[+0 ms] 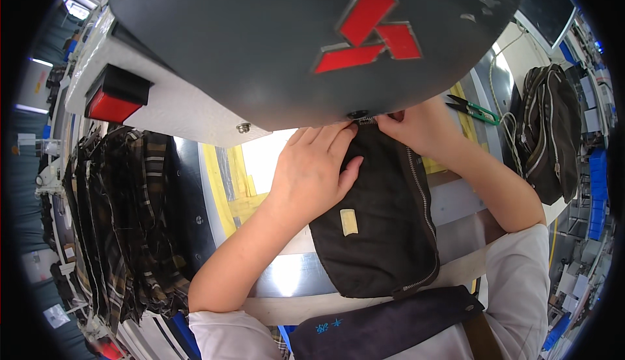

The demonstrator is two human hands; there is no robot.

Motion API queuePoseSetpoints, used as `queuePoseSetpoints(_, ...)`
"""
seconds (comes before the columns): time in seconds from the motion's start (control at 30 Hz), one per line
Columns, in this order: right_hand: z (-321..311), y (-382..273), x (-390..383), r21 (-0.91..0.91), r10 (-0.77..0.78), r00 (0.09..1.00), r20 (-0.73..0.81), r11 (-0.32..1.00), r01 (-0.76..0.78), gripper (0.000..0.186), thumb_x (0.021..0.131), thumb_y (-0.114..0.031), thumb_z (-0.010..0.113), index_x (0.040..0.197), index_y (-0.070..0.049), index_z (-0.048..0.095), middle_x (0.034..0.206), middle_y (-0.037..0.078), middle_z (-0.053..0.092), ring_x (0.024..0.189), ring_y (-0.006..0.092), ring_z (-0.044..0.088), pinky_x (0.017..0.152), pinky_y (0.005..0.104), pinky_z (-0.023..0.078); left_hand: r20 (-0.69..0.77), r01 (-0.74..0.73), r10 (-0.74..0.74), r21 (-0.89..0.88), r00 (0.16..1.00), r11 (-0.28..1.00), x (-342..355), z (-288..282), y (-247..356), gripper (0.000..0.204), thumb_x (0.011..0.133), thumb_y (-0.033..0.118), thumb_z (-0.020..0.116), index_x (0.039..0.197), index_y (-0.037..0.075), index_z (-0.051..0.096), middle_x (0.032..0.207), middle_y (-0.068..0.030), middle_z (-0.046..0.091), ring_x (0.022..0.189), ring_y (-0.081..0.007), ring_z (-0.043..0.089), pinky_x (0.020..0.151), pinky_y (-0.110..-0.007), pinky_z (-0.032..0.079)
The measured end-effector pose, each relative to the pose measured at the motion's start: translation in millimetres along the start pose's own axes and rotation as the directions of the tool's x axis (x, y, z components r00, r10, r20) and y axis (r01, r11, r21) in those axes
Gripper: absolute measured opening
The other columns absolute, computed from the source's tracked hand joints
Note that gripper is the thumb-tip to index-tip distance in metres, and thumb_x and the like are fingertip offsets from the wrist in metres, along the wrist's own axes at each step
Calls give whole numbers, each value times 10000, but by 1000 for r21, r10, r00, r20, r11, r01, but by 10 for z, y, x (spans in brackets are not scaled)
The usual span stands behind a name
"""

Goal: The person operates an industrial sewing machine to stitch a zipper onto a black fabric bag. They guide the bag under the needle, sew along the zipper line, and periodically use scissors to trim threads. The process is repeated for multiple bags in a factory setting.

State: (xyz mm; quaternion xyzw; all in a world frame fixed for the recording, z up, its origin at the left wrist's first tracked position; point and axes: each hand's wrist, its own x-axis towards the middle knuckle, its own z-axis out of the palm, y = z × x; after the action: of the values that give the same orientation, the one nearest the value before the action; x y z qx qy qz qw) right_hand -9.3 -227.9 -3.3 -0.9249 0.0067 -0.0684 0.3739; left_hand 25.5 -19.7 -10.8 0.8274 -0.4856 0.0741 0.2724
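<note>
Head view. Dark zippered pouch [384,249]: flat on desk [286,278], far end beneath grey machine head [260,47]. Left hand [309,168]: fingers extended over pouch, grasping nothing. Right hand [424,129]: fingers bent at far edge; grip closure partly hidden, cannot tell. Step, apparently: aligning that edge. Next move likely calls for steady, flat guiding.

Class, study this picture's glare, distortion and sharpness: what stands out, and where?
Head view: white glare washes out part of the metal plate left of the dark zippered pouch; head view: fisheye distortion bends the surroundings toward blackened corners; head view: the pouch's zipper teeth show, while blue bins near the right rim look softer.
</note>
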Motion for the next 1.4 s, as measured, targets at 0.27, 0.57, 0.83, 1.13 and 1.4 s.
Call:
queuePoseSetpoints(0.27,63,91,-42,-236,-478,870,-119,865,443,134,766,-36,645,877,-92,694,894,29,620,781,248,631,638,369,517,-10,-15,15,57,1000,998,-5,-6,-1,375,724,125,735,1068,13,634,1186,-91,629,1067,-282,611,916,-390,482)
queuePoseSetpoints(0.57,81,73,-99,-355,-578,814,-51,772,527,103,763,-26,641,849,-69,678,896,25,617,836,231,622,660,355,535,-1,-13,13,65,1000,998,-2,-18,2,376,724,128,734,1071,18,637,1186,-88,632,1082,-273,607,940,-385,464)
queuePoseSetpoints(0.83,-26,-57,-126,-262,-152,988,3,954,148,229,798,-190,680,994,-81,638,766,78,626,673,258,625,614,392,500,-6,-16,16,69,1000,997,-14,-21,1,372,737,142,732,1074,16,636,1184,-98,632,1083,-275,607,939,-386,463)
queuePoseSetpoints(1.13,20,16,16,63,38,997,71,997,-42,270,772,-179,666,963,9,626,759,126,660,709,284,652,654,374,498,-20,-34,35,75,999,997,2,-15,17,356,747,140,729,1064,8,634,1167,-105,632,1074,-276,608,930,-380,465)
queuePoseSetpoints(1.4,62,47,37,45,93,988,120,994,-99,288,760,-205,679,918,18,587,776,128,646,730,296,636,666,388,490,-3,-13,14,87,1000,996,-7,-23,15,354,749,147,730,1065,20,634,1164,-89,635,1079,-262,609,936,-377,461)
